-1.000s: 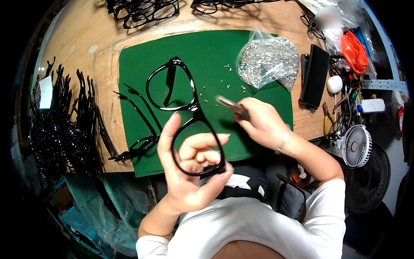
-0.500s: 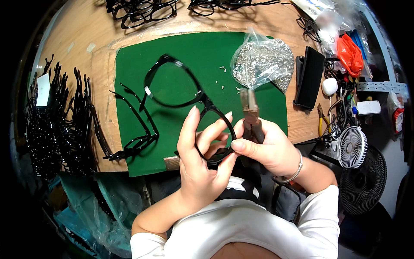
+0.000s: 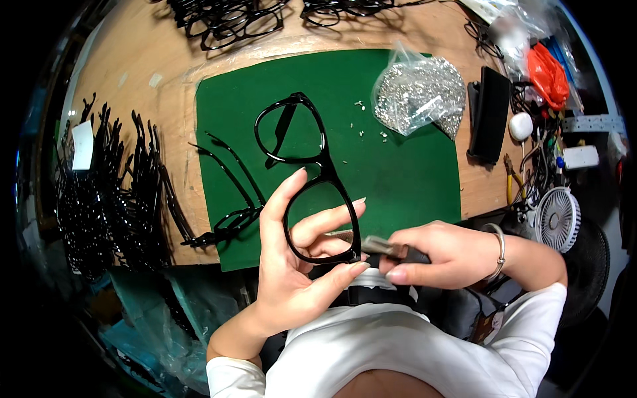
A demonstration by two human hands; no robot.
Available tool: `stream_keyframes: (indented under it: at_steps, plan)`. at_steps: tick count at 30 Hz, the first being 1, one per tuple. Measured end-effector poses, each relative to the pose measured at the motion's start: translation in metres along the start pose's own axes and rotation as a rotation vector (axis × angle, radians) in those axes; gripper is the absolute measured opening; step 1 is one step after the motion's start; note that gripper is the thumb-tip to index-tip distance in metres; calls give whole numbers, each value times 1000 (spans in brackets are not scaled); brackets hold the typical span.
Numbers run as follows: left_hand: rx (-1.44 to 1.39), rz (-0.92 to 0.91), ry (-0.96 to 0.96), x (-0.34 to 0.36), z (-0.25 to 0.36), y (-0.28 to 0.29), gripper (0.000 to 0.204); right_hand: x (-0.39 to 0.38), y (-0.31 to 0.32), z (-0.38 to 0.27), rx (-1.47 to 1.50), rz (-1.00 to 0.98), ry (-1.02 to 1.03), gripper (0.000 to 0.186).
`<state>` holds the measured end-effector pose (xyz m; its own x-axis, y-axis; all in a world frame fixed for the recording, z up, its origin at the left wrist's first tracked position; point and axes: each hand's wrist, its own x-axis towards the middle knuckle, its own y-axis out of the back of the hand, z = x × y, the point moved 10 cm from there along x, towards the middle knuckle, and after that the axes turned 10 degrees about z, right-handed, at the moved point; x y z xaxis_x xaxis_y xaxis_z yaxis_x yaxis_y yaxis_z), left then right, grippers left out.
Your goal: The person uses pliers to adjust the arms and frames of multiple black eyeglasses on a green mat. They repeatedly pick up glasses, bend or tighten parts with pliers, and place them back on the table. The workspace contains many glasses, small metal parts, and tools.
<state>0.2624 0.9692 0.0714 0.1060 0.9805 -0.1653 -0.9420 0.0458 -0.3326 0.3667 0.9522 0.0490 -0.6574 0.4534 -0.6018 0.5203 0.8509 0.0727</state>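
My left hand (image 3: 285, 275) holds a black glasses frame (image 3: 324, 161) by its lower rim, fingers behind it and thumb at the bottom corner. One temple shows through the upper rim. My right hand (image 3: 444, 255), with a bangle on the wrist, grips a pair of pliers (image 3: 396, 250). The jaws point left and are close to the frame's lower right corner; whether they touch it I cannot tell. Beneath lies a green mat (image 3: 292, 76). Another black pair of glasses (image 3: 232, 222) rests at its left edge, temples up.
A clear bag of small silvery metal parts (image 3: 418, 96) sits on the mat, several loose bits (image 3: 361, 132) beside it. Many black temples (image 3: 106, 199) are bunched at left; black frames (image 3: 232, 23) lie behind. At right are a black case (image 3: 490, 116), yellow-handled pliers (image 3: 511, 179) and a small fan (image 3: 557, 219).
The pliers have swung from pointing up to pointing left, and my right hand has dropped lower, to the frame's corner. The glasses frame has turned more upright, its front facing me. The whole view has shifted slightly.
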Motion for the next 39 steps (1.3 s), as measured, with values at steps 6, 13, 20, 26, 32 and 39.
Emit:
stream_keyframes:
  at_steps: [6, 13, 20, 26, 32, 39]
  plan:
    - [-1, -19, -3, 3, -2, -4, 84, 9, 4, -21, -199, 31, 122, 33]
    - [26, 25, 46, 2, -13, -2, 83, 13, 12, -16, -549, 231, 161, 34]
    - [6, 80, 50, 8, -9, 6, 82, 20, 35, -18, -295, 165, 249, 45]
    - [-11, -3, -49, 9, -8, -3, 86, 52, 39, -5, -874, 638, 402, 47]
    - [-398, 49, -60, -36, 0, 26, 73, 49, 40, 4, -806, 644, 421, 44]
    - [-413, 107, 60, -29, -12, 18, 81, 84, 65, 4, -725, 781, 395, 20]
